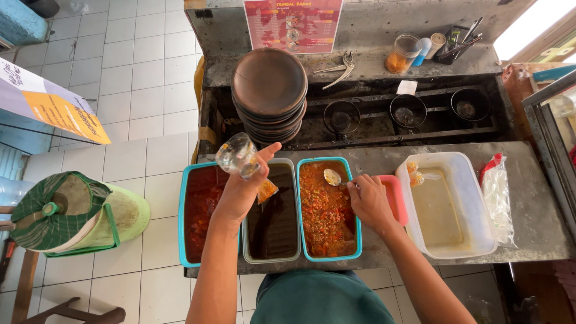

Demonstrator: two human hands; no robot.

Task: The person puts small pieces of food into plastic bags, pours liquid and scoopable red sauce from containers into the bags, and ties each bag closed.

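Person's shirt: teal cloth [321, 300] is filling the bottom edge, closest to the lens, with both bare forearms reaching forward from it.
Left hand: left hand [243, 189] is closing its grip around a small clear plastic bag [237, 155], thumb stretched up beside it, and is holding the bag above the tubs; a little orange sauce is showing in the bag's lower corner.
Right hand: right hand [367, 201] is pinching the handle of a metal spoon [333, 177] with fingers curled tight; the spoon's bowl is hovering over the chunky sauce.
Middle-right tub: teal-rimmed tub [329, 207] is holding chunky red-orange sauce, directly under the spoon.
Middle tub: pale-rimmed tub [275, 216] is holding dark brown sauce, just below the bag.
Left tub: second teal tub [201, 213] is holding smooth red sauce, touching the dark one.
Pink lid: pink lid [396, 198] is lying just beside the right hand.
White container: large white container [447, 204] is sitting to the right, nearly drained, next to a tied plastic packet [498, 189].
Worktop: grey worktop [540, 228] is carrying all the tubs.
Behind: stack of brown clay plates [269, 90] is standing beside a blackened stove [408, 111].
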